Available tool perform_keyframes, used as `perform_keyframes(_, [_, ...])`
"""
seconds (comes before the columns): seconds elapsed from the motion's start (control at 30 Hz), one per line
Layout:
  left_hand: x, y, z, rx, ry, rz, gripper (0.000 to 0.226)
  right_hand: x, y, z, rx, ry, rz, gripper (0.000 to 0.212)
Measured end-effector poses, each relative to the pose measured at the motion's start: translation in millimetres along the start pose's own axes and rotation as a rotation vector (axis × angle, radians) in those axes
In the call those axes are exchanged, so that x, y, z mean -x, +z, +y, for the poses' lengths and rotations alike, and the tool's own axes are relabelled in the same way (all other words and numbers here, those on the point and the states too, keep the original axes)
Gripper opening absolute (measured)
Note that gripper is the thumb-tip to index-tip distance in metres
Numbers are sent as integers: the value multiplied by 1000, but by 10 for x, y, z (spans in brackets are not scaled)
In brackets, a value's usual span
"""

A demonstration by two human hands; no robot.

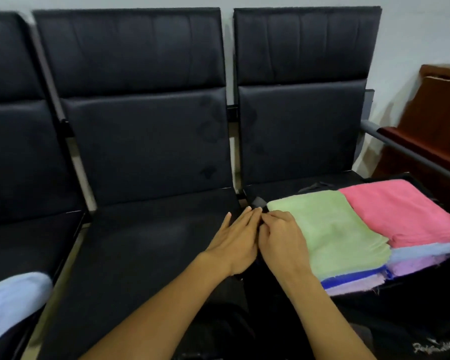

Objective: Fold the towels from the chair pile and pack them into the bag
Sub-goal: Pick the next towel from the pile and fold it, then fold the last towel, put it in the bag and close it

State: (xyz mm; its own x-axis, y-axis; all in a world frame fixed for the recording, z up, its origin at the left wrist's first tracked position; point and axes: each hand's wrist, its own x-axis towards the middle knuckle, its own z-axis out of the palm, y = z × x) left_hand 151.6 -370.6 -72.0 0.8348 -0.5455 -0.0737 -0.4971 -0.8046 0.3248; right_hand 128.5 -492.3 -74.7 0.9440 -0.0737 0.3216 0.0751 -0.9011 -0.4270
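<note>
Where the two hands met at the near-left corner of the black bag [413, 294], the right hand [283, 239] had its fingers curled at the bag's edge, seemingly pinching something small and dark there, perhaps a zipper pull, though the blur left that uncertain. The left hand [235, 236] lay beside it with straight fingers resting flat, touching the right fingertips. The folded towels lay just right of the grip, inside the open bag: a green towel [330, 229] atop one stack, a pink towel [400, 211] atop the other behind it, with blue and lilac layers beneath. Their long edges ran away from the person. The right hand was nearer them. The middle chair seat [146, 245] held nothing, so packing looked nearly finished and closing probably came next. A pale blue towel [11, 305] sat on the far-left seat.
</note>
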Motion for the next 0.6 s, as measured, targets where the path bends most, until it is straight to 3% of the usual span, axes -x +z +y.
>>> perform_keyframes(0.07, [249,-111,-186,46,-77,-15,75,26,124,-290,-23,-115,6,14])
perform_keyframes(0.17, [646,-270,-493,91,-171,4,80,73,297,-751,7,-248,-115,20])
perform_keyframes(0.4, [1543,-423,-1260,71,-445,234,67,130,656,-1857,39,-440,-335,20])
perform_keyframes(0.6, [2359,-239,-2019,109,-686,393,38,387,1157,-2801,56,-550,-541,17])
